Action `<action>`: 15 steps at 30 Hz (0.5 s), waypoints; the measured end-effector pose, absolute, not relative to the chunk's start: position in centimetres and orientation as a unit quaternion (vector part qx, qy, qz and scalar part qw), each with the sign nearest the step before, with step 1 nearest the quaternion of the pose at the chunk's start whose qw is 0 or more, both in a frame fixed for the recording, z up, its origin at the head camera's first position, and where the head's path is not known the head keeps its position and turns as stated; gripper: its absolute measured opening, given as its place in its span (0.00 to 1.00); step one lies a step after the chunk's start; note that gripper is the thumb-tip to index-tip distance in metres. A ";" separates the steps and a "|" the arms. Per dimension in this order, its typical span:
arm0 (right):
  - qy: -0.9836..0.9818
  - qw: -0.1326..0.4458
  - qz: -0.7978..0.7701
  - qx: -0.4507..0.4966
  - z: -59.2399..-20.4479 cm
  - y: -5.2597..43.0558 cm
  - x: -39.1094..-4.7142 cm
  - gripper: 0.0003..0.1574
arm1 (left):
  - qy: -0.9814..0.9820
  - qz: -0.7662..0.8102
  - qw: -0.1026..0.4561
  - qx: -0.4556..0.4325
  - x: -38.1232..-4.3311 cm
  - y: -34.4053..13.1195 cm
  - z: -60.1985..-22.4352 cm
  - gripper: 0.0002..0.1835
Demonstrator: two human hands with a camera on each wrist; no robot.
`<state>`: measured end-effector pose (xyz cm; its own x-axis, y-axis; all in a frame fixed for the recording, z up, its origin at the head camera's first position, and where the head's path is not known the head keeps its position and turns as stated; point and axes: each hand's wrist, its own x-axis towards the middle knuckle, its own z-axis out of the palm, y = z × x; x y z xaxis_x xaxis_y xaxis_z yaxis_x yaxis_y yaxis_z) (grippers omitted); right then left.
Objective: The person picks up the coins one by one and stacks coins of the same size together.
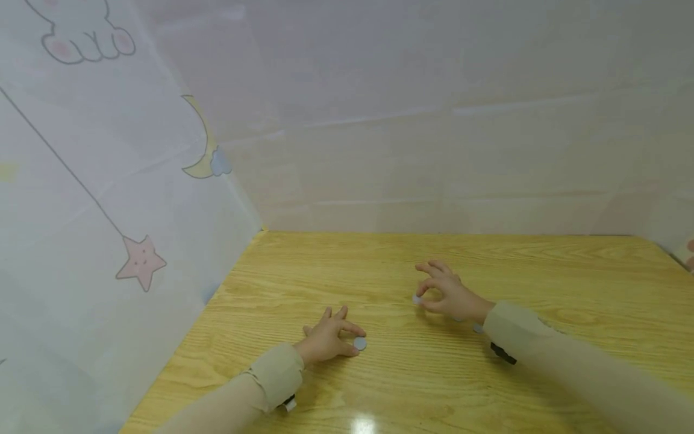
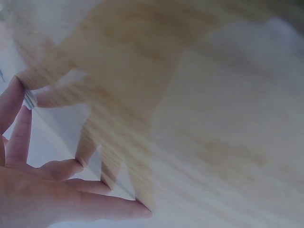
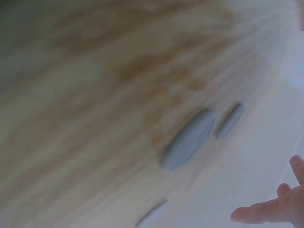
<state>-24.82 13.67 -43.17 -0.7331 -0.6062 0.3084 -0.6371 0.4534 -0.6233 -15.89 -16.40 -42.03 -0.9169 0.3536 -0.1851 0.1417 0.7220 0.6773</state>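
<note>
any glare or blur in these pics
Head view: a bright glare spot on the table at the bottom edge; left wrist view: hazy, with the left hand mirrored in the shiny surface; right wrist view: wood grain blurred, top left corner dark.

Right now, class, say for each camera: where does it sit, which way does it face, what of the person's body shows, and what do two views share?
Head: on the head, facing forward and down at the table; left hand, right hand and sleeves show.
Left wrist: on that wrist, facing the left hand, which pinches a grey piece.
Right wrist: on that wrist, facing low across three grey discs; part of the right hand shows.
Shared: head and left wrist both show the left hand.
</note>
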 end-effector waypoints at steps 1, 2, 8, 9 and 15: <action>-0.853 0.022 0.373 0.365 -43.2 13.6 -24.8 0.04 | 0.915 0.348 0.152 0.135 -15.9 -16.4 -42.0 0.17; -0.854 0.023 0.370 0.364 -43.2 13.5 -24.7 0.05 | 0.915 0.349 0.152 0.135 -15.9 -16.4 -42.1 0.17; -0.854 0.012 0.372 0.363 -43.0 13.0 -24.3 0.05 | 0.915 0.350 0.150 0.135 -16.0 -16.4 -42.0 0.17; -0.853 0.011 0.373 0.365 -43.0 13.0 -24.3 0.05 | 0.915 0.350 0.149 0.135 -15.9 -16.4 -42.0 0.17; -0.852 0.007 0.370 0.370 -42.6 12.6 -23.9 0.06 | 0.916 0.347 0.149 0.136 -16.0 -16.5 -42.2 0.17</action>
